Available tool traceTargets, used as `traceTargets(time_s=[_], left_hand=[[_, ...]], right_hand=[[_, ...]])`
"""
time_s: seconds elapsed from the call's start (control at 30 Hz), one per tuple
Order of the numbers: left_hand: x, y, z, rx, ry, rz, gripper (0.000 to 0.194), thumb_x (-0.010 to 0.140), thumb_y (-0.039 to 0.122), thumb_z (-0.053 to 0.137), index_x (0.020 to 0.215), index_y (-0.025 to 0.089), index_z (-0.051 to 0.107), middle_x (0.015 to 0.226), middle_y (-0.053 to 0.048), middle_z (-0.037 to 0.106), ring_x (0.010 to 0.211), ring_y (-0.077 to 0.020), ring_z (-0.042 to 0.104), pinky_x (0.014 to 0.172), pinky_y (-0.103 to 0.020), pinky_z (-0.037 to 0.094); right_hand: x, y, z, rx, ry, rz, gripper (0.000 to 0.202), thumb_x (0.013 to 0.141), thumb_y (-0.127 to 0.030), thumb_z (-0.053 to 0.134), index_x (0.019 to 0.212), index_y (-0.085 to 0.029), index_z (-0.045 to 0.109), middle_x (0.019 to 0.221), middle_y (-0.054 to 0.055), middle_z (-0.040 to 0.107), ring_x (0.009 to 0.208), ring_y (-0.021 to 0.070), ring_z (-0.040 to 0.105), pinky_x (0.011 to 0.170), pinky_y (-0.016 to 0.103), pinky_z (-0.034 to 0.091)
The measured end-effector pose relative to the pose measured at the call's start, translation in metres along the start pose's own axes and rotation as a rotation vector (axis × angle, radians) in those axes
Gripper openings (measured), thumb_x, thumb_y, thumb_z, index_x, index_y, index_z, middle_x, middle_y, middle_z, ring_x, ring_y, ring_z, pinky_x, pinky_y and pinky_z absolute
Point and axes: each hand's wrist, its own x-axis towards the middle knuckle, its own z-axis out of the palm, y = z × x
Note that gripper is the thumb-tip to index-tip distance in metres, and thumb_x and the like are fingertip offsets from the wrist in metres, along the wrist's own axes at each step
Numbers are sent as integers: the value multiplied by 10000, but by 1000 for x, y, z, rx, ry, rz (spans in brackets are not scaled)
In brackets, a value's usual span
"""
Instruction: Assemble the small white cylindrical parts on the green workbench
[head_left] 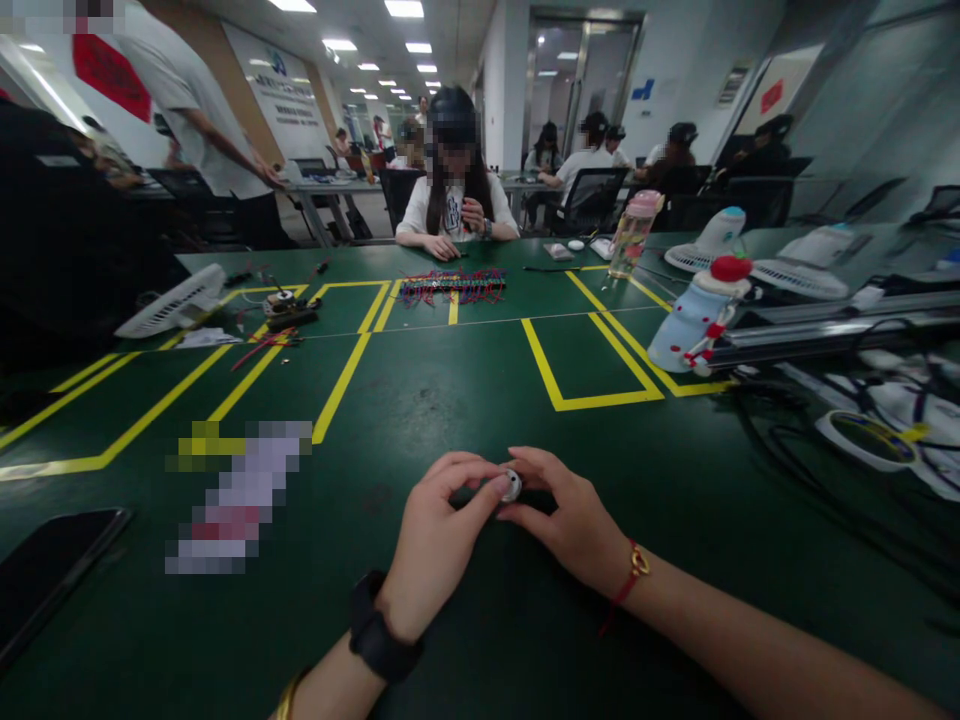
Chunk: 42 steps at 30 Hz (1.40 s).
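Hands (442,525) (574,515) on round piece (512,486); lettering (289,105) blurred

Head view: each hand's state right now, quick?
Left hand: closed, pinching a small round silvery piece.
Right hand: curled around the same piece; whether it grips cannot be told.

This looks like an office used as a workshop: ceiling lights (405,9), a desk chair (596,203) and glass door (559,85), plus a green table (435,400) with yellow tape (611,402) and bunched wires (452,287).
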Motion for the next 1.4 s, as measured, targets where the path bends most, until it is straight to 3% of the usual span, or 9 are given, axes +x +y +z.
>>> traceTargets(time_s=[0.17,0.4,0.57,0.67,0.8,0.97,1.1,1.27,1.4], left_hand=[[0,-16,-9,57,84,-11,200,816,399,609,896,264,732,952,-32,649,868,-188,597,727,-301,455],[-2,-28,0,471,-113,77,116,802,358,625,824,346,739,891,3,662,843,-214,568,742,-368,400],[-2,-28,-4,415,-103,75,191,811,390,611,960,330,714,964,-9,658,907,-216,573,774,-357,416],[1,-32,-20,293,-59,35,263,848,416,551,1036,293,688,1015,-21,646,879,-189,588,760,-315,444],[11,-47,-52,306,109,-59,309,846,458,526,980,240,700,990,-34,671,823,-192,599,717,-299,448],[22,-70,-78,303,253,-227,424,806,545,527,988,198,688,868,-30,699,776,-205,623,678,-294,452],[23,-74,-77,300,278,-240,446,793,564,521,980,195,690,841,-24,705,743,-203,627,632,-282,447],[21,-70,-71,349,235,-189,395,800,534,527,941,205,696,911,-35,707,811,-212,631,686,-298,458],[21,-70,-71,393,192,-149,365,821,511,518,930,208,690,914,-37,690,810,-204,619,709,-310,458]], right_hand=[[-1,-1,-3,-48,66,-33,541,745,-260,662,1242,-259,449,1117,42,621,1000,161,625,925,360,506],[-5,2,-4,-97,76,-43,516,757,-265,641,1245,-246,474,1150,61,603,1035,172,601,931,366,496],[3,-2,-13,-148,91,-31,455,761,-299,643,1202,-239,545,1148,69,608,1012,179,604,900,365,505],[14,8,-55,-268,348,44,454,755,-360,642,1158,-169,560,1075,94,630,905,173,627,828,340,516],[18,50,-148,-636,824,208,521,661,-394,680,1092,-118,580,988,105,633,804,187,606,768,347,484],[10,85,-209,-791,940,498,500,612,-371,702,1017,-95,603,973,160,618,845,245,573,770,389,441],[15,56,-162,-987,905,260,689,639,-474,697,1193,-101,530,1211,204,506,1136,353,428,936,508,316],[11,2,-42,-579,-7,-67,547,772,-520,611,1231,-229,551,1153,80,557,1024,199,507,866,355,414],[10,-10,-8,-493,-255,-133,229,867,-389,541,980,-242,677,979,36,614,914,152,529,810,316,416]])
